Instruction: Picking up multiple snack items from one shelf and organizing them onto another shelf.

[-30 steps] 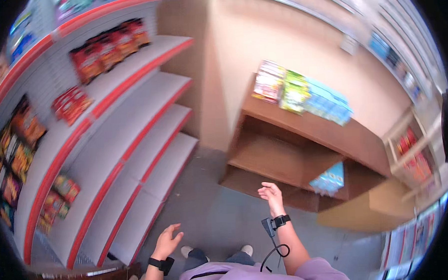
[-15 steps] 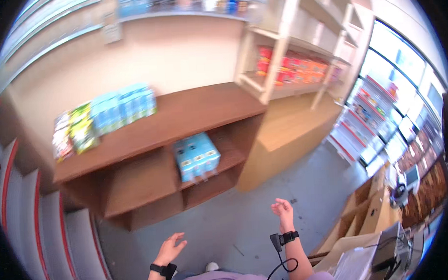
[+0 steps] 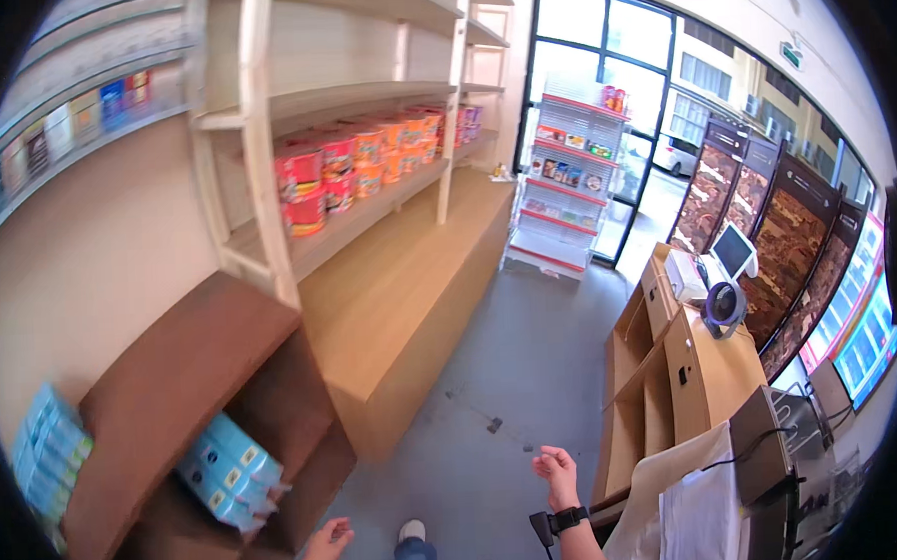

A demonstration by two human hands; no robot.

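My left hand (image 3: 325,544) is low near the picture's bottom edge, beside the dark brown low shelf (image 3: 161,343), fingers loosely curved and apart, holding nothing. A light blue wrapped pack (image 3: 227,470) sits inside that shelf; more blue packs (image 3: 45,448) stand on its top. My right hand (image 3: 557,470) hangs over the grey floor (image 3: 502,368), fingers loosely bent with nothing in them, left of a beige chair-like seat (image 3: 634,527) with white cloth on it. Both wrists wear black straps; the right one has a cabled device.
A long light-wood base (image 3: 400,312) stands below wooden shelves holding red and orange tubs (image 3: 335,165). A white rack (image 3: 556,215) stands by the glass door. At right are a wooden counter (image 3: 712,359) with a screen (image 3: 733,248) and purple-black fan-like item (image 3: 725,308), plus dark patterned panels (image 3: 783,255).
My view has swung right from the metal shelves along the brown shelf toward the door and counter. My left hand has dropped lower in the picture; both hands still hold nothing.
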